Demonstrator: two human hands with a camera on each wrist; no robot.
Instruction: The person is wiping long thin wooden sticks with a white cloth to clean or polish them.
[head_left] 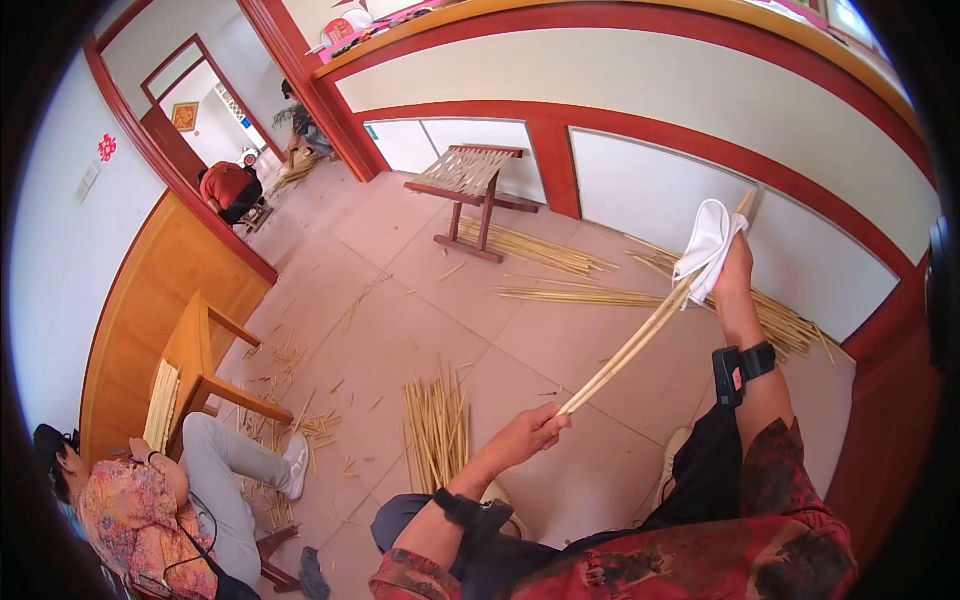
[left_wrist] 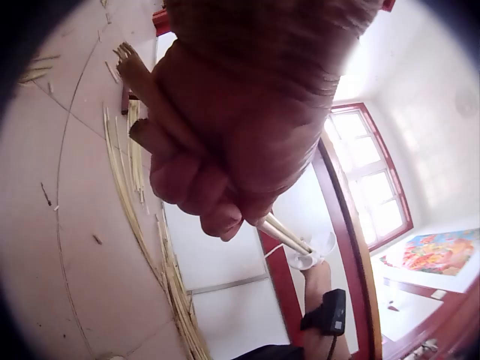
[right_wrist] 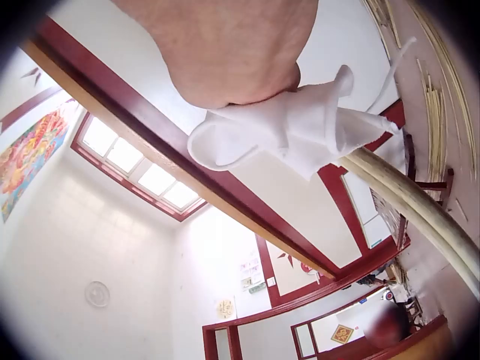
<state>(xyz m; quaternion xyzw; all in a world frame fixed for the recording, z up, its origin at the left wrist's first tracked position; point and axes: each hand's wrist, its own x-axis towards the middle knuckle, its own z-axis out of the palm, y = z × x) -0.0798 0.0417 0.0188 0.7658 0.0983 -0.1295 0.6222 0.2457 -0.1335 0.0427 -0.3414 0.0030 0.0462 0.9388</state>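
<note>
My left hand (head_left: 520, 437) grips the near ends of two long, pale plant stalks (head_left: 628, 352). In the left wrist view its fingers (left_wrist: 221, 217) curl round them, and the cut ends (left_wrist: 135, 71) stick out past the hand. Towards the far end, my right hand (head_left: 736, 268) holds a white cloth (head_left: 708, 238) folded round the stalks. The right wrist view shows the cloth (right_wrist: 277, 131) bunched under the hand, with the stalks (right_wrist: 409, 199) coming out of it. The stalks slant up and to the right between my hands, bowed slightly.
Loose stalks (head_left: 580, 297) lie along the white panels, beside a low woven stool (head_left: 465, 172). A stalk bundle (head_left: 436, 432) lies near my left knee. At left, a seated person (head_left: 150, 505) is by a wooden bench (head_left: 195, 345). Scraps litter the floor; others work in the doorway.
</note>
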